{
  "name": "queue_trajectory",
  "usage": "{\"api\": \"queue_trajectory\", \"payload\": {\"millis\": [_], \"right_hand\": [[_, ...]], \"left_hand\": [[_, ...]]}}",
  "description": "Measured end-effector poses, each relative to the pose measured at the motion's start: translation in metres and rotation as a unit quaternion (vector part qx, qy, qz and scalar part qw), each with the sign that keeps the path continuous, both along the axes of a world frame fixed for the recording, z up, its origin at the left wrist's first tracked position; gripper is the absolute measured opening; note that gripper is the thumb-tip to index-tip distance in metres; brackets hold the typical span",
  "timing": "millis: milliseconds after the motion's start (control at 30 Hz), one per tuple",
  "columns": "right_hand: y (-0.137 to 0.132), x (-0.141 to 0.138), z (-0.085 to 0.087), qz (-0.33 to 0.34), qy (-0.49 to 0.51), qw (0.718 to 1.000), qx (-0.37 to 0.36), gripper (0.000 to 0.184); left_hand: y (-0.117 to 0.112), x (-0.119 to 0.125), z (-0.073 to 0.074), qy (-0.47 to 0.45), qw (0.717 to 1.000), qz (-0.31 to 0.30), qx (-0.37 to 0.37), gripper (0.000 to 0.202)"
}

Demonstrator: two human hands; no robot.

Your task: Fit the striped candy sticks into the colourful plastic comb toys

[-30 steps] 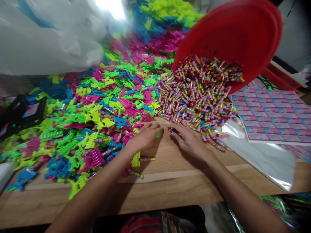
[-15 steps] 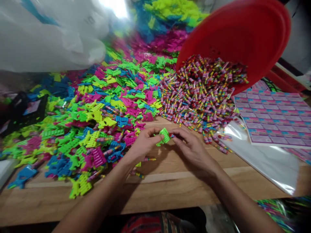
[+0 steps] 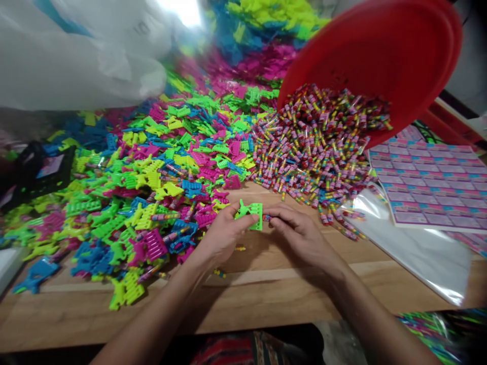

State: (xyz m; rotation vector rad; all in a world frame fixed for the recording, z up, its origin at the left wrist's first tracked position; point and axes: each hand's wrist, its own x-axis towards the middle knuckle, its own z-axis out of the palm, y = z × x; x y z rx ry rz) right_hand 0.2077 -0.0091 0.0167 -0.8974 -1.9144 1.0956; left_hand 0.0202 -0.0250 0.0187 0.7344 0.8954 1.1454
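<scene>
My left hand [image 3: 222, 234] pinches a green plastic toy piece [image 3: 251, 211] with a ribbed body, held just above the wooden table [image 3: 266, 284]. My right hand [image 3: 300, 230] is closed on a small striped candy tube [image 3: 267, 218], its tip against the right side of the green piece. Both hands meet near the table's middle, in front of the piles.
A broad heap of green, yellow, pink and blue plastic pieces [image 3: 152, 172] covers the left and back. A tilted red basin [image 3: 373, 56] spills a pile of candy tubes [image 3: 315, 147]. Printed sticker sheets [image 3: 426, 182] and clear plastic bags [image 3: 418, 248] lie right. White sack [image 3: 76, 50] at back left.
Both hands lay flat on the table a second ago. They have since lifted, the left with a green piece and the right with a candy tube, and brought them together.
</scene>
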Motion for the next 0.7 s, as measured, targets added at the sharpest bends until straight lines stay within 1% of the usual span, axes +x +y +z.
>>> {"api": "queue_trajectory", "payload": {"millis": [100,200,267,333,467,500,533,633,700], "right_hand": [[-0.001,0.0,0.002,0.0,0.025,0.999,-0.03,0.02],[0.0,0.002,0.0,0.001,0.05,0.997,-0.064,0.02],[0.001,0.003,-0.003,0.011,0.06,0.995,-0.074,0.02],[0.0,0.002,-0.005,0.011,0.06,0.995,-0.074,0.019],[-0.006,-0.003,-0.006,-0.028,0.044,0.998,-0.03,0.015],[-0.007,-0.004,-0.006,-0.035,0.039,0.998,-0.016,0.015],[-0.009,-0.005,-0.005,-0.038,0.035,0.999,-0.005,0.015],[-0.011,-0.007,-0.004,-0.044,0.023,0.999,0.014,0.014],[-0.012,-0.008,-0.004,-0.051,0.002,0.998,0.039,0.015]], "left_hand": [[-0.001,-0.001,0.001,-0.039,0.998,-0.019,-0.034,0.038],[-0.003,0.0,0.002,-0.063,0.996,-0.031,-0.062,0.037],[-0.005,0.002,0.003,-0.061,0.996,-0.032,-0.059,0.037],[-0.007,0.004,0.002,-0.041,0.998,-0.022,-0.036,0.035],[-0.011,0.006,0.0,0.059,0.998,0.029,0.014,0.027],[-0.011,0.006,0.001,0.068,0.997,0.033,0.017,0.027],[-0.012,0.006,0.001,0.06,0.998,0.032,0.013,0.027],[-0.012,0.007,0.003,-0.012,1.0,0.012,-0.023,0.033],[-0.012,0.008,0.002,-0.021,0.999,0.019,-0.034,0.034]]}}
